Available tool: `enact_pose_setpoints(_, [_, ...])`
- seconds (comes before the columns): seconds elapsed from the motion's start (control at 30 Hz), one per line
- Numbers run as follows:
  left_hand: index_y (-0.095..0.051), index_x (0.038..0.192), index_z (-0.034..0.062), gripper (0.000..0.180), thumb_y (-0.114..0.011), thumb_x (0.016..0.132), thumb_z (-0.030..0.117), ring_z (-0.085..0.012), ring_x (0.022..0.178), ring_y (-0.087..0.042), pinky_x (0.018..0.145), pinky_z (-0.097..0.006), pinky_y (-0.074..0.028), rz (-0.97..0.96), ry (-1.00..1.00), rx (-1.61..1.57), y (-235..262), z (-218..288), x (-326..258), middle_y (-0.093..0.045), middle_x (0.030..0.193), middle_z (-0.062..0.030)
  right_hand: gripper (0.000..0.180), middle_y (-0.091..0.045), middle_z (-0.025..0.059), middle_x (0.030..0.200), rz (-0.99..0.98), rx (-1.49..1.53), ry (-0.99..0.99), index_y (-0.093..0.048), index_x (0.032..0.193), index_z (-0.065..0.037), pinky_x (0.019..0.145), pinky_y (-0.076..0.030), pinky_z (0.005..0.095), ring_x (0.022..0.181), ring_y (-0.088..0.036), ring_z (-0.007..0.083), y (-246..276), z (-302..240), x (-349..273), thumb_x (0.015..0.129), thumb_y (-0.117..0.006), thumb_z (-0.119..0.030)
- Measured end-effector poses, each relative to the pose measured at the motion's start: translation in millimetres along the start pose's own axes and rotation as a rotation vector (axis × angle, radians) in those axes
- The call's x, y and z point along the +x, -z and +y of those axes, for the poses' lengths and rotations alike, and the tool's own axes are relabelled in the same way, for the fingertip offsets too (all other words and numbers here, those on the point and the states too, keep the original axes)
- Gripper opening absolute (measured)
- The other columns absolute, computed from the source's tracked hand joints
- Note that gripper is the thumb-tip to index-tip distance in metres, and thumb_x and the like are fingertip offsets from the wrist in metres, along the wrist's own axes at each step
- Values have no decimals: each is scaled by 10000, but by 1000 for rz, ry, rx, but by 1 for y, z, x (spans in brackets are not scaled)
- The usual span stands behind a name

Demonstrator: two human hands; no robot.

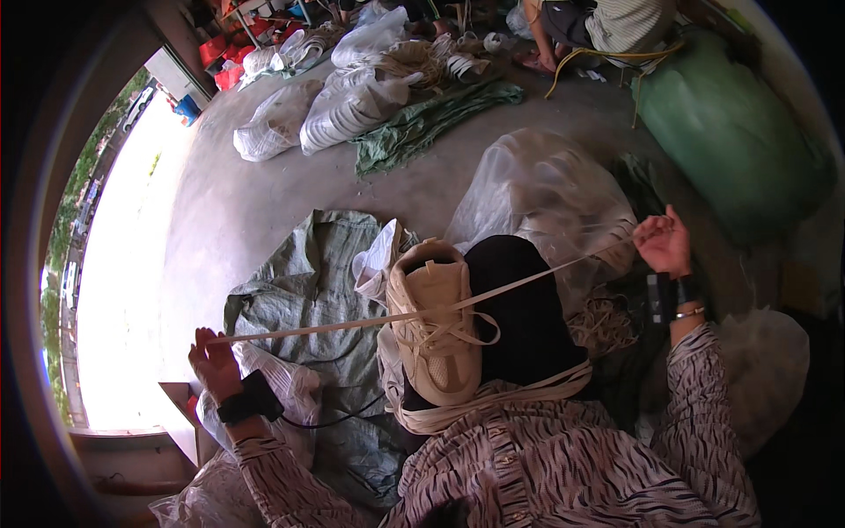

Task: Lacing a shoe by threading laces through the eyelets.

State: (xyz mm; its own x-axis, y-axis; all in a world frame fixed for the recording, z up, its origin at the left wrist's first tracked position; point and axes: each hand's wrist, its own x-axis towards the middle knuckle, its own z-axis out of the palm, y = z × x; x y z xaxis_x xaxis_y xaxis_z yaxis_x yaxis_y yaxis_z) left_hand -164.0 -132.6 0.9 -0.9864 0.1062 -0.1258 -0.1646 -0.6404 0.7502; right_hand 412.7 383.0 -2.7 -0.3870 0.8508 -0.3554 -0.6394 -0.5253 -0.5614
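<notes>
Pulling a flat strap [352,324] taut, I'm pinching one end in my left hand [214,363], the other in my right hand [664,242], across my shoe [436,321]; loops lying done, loose pile [601,321] left.

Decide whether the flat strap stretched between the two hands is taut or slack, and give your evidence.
Taut. The cream strap runs in one straight line from the left hand across the beige shoe to the raised right hand, with no sag.
</notes>
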Motion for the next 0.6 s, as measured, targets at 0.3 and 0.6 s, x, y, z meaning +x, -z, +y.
enact_pose_setpoints(0.3, [-584,1104,2,388,-480,952,343,-57,606,-424,585,-227,-395,-483,371,481,-114,-81,-136,-514,776,25,280,-644,64,870,-248,-533,-12,-653,938,-51,602,-489,258,646,-593,136,-40,39,-31,878,-590,-317])
enact_pose_setpoints(0.6, [-601,913,77,234,-702,704,51,-218,737,-562,604,-340,-457,-1059,-709,1365,-165,-138,-230,-523,824,-73,232,-592,157,874,-917,-1501,424,-613,977,13,708,-479,361,802,-599,321,-134,151,-88,771,-627,-93])
